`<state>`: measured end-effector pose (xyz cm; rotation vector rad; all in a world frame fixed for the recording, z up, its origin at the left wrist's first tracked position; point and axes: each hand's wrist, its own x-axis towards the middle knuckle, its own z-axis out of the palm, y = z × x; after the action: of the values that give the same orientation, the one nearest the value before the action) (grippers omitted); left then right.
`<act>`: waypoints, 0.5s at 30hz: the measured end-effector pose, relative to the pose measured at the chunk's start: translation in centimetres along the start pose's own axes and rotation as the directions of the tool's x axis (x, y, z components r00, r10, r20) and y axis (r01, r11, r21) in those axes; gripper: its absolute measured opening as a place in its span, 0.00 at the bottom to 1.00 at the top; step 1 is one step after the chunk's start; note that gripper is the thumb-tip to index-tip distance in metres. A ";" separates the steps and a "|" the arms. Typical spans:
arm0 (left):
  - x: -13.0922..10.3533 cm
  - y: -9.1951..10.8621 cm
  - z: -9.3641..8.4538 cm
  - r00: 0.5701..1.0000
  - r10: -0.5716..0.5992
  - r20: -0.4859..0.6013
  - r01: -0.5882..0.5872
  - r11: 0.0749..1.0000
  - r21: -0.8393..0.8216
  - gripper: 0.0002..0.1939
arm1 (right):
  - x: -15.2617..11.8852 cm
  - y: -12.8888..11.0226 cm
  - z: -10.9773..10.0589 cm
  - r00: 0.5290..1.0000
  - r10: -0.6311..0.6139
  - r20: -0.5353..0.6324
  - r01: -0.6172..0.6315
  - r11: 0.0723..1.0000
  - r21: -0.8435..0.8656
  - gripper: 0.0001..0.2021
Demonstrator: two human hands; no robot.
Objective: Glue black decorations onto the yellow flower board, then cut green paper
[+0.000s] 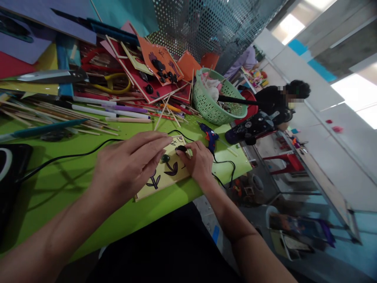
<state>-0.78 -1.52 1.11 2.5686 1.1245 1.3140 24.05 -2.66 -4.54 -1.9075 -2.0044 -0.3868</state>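
Observation:
A yellow card (160,189) with dark drawn flower stems and leaves lies on the green table (123,218). My right hand (200,159) pinches a dark, glossy pebble (180,148) between thumb and fingers at the card's right part. Just left of it, a dark green pebble (165,158) sits on the card above a drawn stem. Over the card's left side is my left hand (129,167), fingers stretched out and holding nothing I can see; it hides part of the card. A blue hot glue gun (211,138) lies beyond my right hand.
A green basket (216,106) stands at the back. Orange and red cards (160,59) with dark pebbles, wooden sticks, pens (126,114), scissors (118,83) and a knife (47,76) crowd the far side. A black cord (67,157) crosses the table. A person (273,102) is further right.

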 end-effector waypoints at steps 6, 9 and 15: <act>-0.1 -0.1 0.1 1.000 0.002 -0.009 -0.002 1.000 0.012 0.21 | 0.0 -0.1 -0.1 1.000 0.003 0.020 -0.003 1.000 -0.019 0.18; -0.1 -0.1 0.2 1.000 0.011 -0.018 -0.011 1.000 0.009 0.20 | -0.1 0.0 -0.1 1.000 -0.009 0.010 0.009 1.000 -0.009 0.17; -0.1 -0.1 0.3 0.999 0.015 -0.035 -0.015 1.000 0.001 0.19 | 0.0 0.3 0.0 0.999 -0.016 0.038 0.016 1.000 -0.001 0.16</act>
<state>-0.68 -1.41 0.83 2.5692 1.1133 1.3677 24.31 -2.64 -4.54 -1.9148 -2.0454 -0.3586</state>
